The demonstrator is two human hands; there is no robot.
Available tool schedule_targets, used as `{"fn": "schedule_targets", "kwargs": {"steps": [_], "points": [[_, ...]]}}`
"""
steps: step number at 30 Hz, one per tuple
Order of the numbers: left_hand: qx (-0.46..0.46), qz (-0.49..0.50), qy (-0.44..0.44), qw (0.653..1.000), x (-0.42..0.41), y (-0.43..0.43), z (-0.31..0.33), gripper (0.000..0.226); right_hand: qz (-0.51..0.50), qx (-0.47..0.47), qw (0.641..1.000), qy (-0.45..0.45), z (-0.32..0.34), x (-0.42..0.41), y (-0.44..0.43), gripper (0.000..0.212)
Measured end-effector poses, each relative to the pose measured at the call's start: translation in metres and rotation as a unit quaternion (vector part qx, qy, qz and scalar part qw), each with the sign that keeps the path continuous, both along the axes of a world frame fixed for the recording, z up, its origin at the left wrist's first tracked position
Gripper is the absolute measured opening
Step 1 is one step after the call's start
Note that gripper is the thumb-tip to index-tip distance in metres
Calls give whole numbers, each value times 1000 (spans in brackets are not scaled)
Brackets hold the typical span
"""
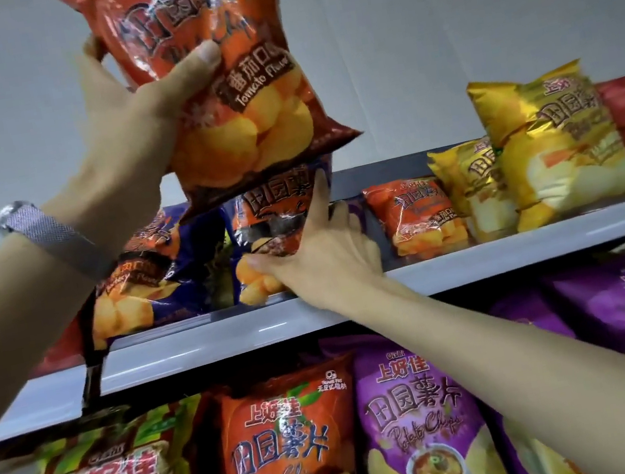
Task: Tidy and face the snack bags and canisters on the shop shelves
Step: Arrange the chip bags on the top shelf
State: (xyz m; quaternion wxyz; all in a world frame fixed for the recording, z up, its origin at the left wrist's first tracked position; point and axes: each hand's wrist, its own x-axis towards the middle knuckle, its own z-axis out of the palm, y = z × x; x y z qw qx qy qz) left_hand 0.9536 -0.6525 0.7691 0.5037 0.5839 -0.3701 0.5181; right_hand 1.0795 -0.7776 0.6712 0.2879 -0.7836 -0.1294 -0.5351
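Left hand [131,118], nearest, is clamped on a glossy orange tomato-flavour bag [248,93] raised above the upper shelf [216,339].
A crinkled purple-and-orange bag [278,215] at the shelf's front lip is gripped by the right hand [324,264]; puffy yellow bags [554,148] are stood to the right, with open room above.

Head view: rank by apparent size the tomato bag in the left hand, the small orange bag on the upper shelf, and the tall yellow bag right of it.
1. Held tomato bag, largest, but nearest the camera, so true size unsure.
2. Tall yellow bag.
3. Small orange bag, smallest.
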Motion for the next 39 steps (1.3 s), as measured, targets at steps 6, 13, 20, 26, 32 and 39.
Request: {"fn": "schedule_targets", "kwargs": {"steps": [6, 13, 20, 26, 32, 39], "points": [[56, 6, 31, 998, 24, -46, 10, 93, 16, -41, 999, 3, 1, -4, -24, 129], [71, 15, 79, 994, 50, -110, 17, 91, 50, -73, 996, 10, -15, -12, -62, 100], [82, 56, 151, 984, 99, -149, 13, 86, 78, -145, 986, -34, -37, -14, -137, 43], [106, 103, 219, 964, 151, -184, 0, 94, 44, -116, 990, -71, -41, -7, -208, 24], [78, 96, 279, 952, 221, -196, 1, 118, 19, -131, 991, 13, -32, 11, -242, 39], [111, 84, 379, 915, 295, -194, -9, 121, 0, -173, 981, 85, -21, 23, -250, 50]]}}
